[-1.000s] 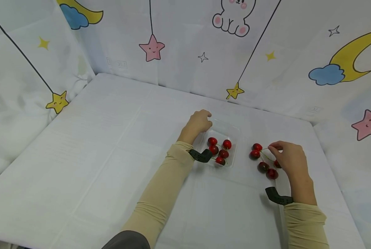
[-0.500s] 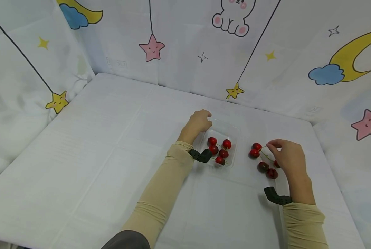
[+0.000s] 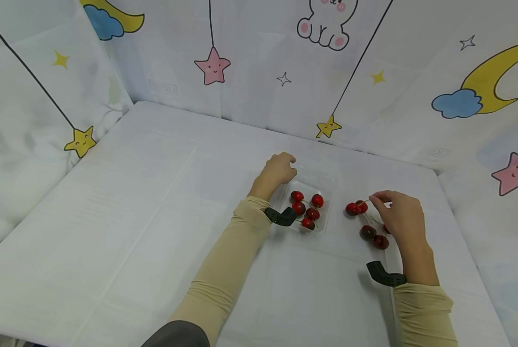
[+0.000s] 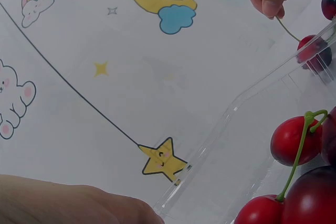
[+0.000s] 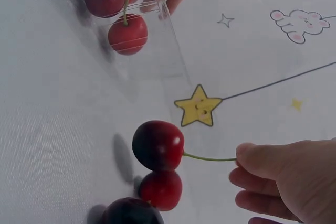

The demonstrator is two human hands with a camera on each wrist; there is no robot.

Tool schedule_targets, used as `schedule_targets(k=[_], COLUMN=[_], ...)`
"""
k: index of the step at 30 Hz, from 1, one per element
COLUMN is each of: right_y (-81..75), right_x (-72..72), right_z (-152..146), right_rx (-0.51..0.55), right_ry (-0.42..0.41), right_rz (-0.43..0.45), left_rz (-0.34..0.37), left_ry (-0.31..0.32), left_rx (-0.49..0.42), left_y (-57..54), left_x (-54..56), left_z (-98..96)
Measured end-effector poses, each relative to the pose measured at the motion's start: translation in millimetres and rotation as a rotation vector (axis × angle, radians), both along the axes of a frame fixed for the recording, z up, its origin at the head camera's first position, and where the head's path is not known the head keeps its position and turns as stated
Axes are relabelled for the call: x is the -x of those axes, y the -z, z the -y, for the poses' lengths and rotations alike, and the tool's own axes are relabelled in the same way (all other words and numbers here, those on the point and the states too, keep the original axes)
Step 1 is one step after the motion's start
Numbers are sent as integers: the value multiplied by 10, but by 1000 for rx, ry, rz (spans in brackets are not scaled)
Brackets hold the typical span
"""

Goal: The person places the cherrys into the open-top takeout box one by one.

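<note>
My right hand [image 3: 400, 217] pinches a green stem between thumb and fingertips. On that stem is a dark red cherry [image 5: 157, 145], its shadow a little apart from it; another cherry [image 5: 160, 190] touches it. Several more cherries [image 3: 368, 232] lie just left of and below this hand, one partly covered by it. My left hand [image 3: 278, 169] grips the far left corner of a clear plastic container [image 3: 328, 183]; its fingertips are partly hidden in the head view. Inside the container lie several red cherries [image 3: 312, 213] with stems.
A white-covered table [image 3: 155, 193] extends widely to the left. Behind it hangs a white cloth [image 3: 250, 48] printed with stars, moons and a bear-like animal. Black wrist mounts [image 3: 280, 217] sit on both forearms, the left one hanging over the container's near left side.
My right hand has shifted slightly left and away from me, drawing the pinched cherry left, past its neighbour. My left hand and the container have stayed in place.
</note>
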State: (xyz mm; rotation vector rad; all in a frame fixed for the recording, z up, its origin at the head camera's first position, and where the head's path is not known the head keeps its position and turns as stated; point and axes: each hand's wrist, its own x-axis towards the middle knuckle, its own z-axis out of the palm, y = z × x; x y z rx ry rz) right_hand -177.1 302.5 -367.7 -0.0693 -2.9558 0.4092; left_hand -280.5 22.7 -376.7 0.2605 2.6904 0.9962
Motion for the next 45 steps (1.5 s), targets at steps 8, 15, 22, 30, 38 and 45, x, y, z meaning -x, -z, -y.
schedule_targets(k=[8,15,22,30,38,45], right_y=[-42,-95,-151,-184,-172,-50], right_x=[-15,-29,-62,-102,-108,-104], right_z=[75,190,314,451,586,707], right_rx=[9,14,49,99,149,117], right_ry=[-12,7,-8,-62,-136,-175], right_rz=[-93,-237,-349,-503,-597,-564], left_rz=[5,4,-2,6,18,18], left_ry=[1,3,6,5,9,16], left_rx=[-5,-7,-10,-3,-6,-2], left_y=[-3,-10,-11,6,-10,-8], left_x=[5,-2,-5,6,1,3], left_z=[3,2,13,3,10,7])
